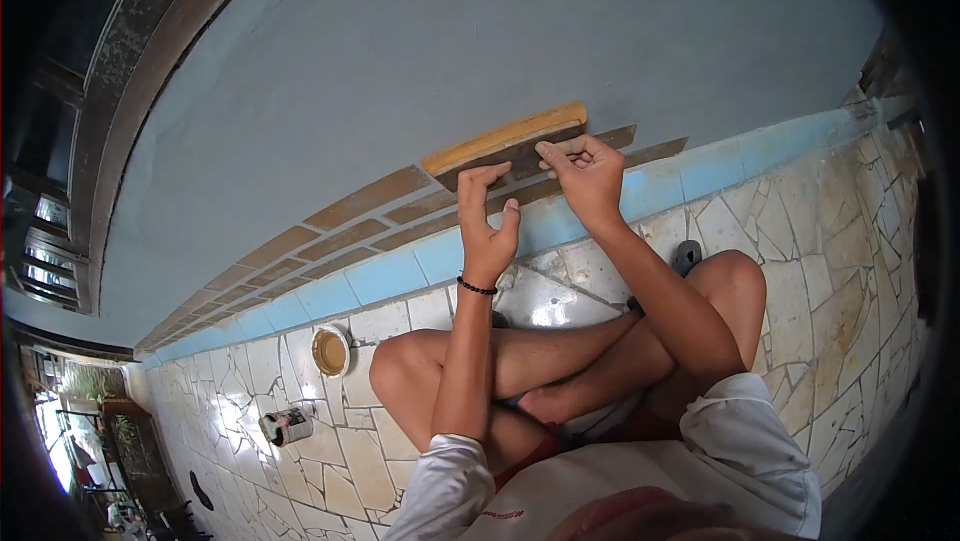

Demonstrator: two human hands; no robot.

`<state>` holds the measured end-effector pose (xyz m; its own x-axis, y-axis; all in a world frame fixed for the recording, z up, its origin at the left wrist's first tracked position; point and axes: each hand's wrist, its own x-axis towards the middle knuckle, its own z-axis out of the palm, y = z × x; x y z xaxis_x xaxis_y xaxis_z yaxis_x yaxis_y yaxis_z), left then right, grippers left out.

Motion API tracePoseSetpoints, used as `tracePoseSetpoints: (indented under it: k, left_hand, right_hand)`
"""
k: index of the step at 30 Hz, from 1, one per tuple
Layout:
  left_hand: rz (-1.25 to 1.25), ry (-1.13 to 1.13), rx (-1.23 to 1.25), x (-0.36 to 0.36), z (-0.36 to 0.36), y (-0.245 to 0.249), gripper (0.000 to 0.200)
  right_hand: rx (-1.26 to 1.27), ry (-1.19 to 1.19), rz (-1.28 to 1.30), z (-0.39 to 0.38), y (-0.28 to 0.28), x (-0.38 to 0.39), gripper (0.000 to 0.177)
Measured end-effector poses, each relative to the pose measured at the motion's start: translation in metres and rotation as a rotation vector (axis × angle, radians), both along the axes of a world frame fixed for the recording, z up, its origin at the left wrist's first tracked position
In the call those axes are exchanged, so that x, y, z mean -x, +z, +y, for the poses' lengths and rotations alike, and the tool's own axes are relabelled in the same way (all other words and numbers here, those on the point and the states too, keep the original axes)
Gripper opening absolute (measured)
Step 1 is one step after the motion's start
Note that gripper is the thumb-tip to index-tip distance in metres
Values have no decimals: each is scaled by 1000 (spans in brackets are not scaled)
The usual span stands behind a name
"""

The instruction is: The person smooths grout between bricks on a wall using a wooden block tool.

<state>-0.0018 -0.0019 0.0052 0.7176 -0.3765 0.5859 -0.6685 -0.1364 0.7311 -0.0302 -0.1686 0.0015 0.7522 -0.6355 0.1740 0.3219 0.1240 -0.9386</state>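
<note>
A long yellow-orange strip (500, 142) lies against the grey wall, with a dark brown brick-shaped strip (520, 160) along its lower side. My left hand (487, 231) is at the lower left of the two, fingertips at the brown surface and thumb held apart. My right hand (590, 179) is farther right, its thumb and forefinger pinched together at the brown strip's lower edge. What lies in that pinch is too small to make out. Brown brick shapes (365, 198) with grey lines between them run in rows along the lower wall.
Light-blue tiles (376, 278) border the wall's foot above the broken-stone floor (360, 441). A white bucket (331, 351) with tan contents and a can (287, 427) stand at the left. My crossed legs (560, 371) are just below my hands. A wooden window frame (140, 91) is at upper left.
</note>
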Motion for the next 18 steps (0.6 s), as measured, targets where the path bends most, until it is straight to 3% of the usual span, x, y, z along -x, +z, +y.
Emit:
tracePoseSetpoints:
  k: [18]
  left_hand:
    - [-8,-3,-23,-2,2,1,47]
  right_hand:
    - [-8,1,12,1,0,2,18]
